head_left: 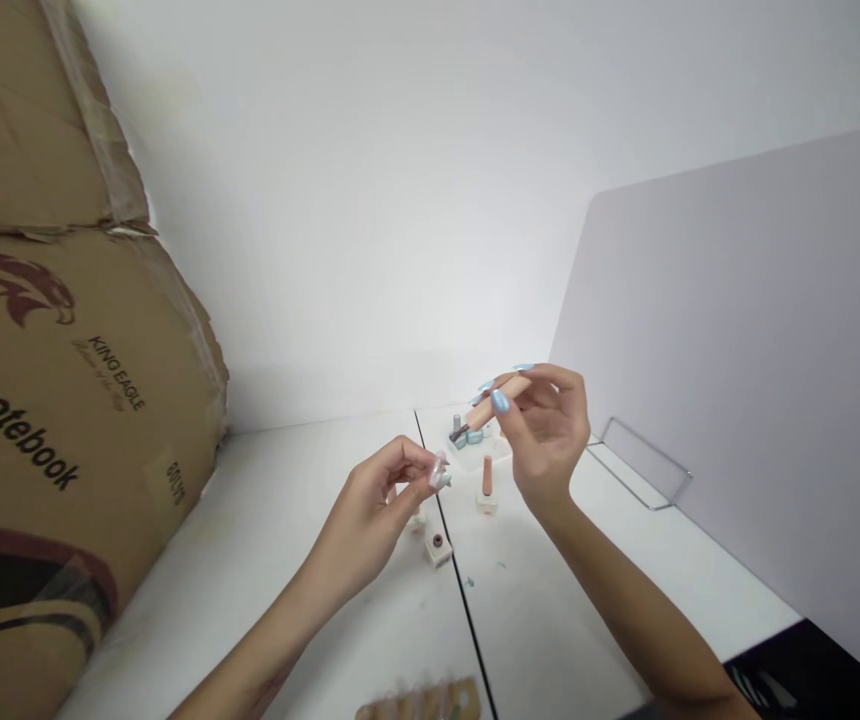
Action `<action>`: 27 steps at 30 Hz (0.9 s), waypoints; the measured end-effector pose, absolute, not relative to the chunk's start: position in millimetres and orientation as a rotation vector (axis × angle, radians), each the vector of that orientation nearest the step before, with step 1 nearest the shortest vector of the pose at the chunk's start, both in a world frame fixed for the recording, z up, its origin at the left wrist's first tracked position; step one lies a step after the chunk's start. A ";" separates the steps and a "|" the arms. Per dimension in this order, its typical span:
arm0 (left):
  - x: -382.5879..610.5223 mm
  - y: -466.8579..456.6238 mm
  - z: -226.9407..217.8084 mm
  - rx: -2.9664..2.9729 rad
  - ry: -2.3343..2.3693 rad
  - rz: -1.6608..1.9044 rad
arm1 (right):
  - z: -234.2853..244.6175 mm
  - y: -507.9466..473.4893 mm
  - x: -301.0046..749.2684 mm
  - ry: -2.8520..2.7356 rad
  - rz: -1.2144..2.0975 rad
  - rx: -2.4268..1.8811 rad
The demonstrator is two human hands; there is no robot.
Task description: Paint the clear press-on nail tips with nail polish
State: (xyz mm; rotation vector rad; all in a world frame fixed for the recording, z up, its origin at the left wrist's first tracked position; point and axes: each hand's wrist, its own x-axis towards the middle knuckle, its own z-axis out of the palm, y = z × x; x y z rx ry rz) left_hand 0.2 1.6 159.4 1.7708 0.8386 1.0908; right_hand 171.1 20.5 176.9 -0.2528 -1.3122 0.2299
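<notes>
- Within the right hand's fingertips, a slim peach-coloured stick is pinched, its long axis slanting down toward the left hand.
- At the left hand's curled fingertips, a small pale glossy piece is gripped; its exact form cannot be told. It is held just apart from the stick.
- Just below the left hand, a square cream bottle with a dark open neck is placed, nearer this hand than the right.
- Below the right hand, a bottle with a tall peach cap stands upright.
- Beyond the right hand, small teal and grey bottles are grouped.
- Left of both hands, printed cardboard is propped against the white table.
</notes>
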 end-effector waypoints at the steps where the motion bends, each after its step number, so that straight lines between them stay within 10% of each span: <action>1: -0.4 1.8 159.1 1.765 0.833 1.092 | 178.0 20.5 171.6 -1.280 0.219 -0.263; 27: 9.4 -37.4 175.6 1.823 0.896 1.431 | 186.8 2.2 180.7 -1.091 0.049 -0.333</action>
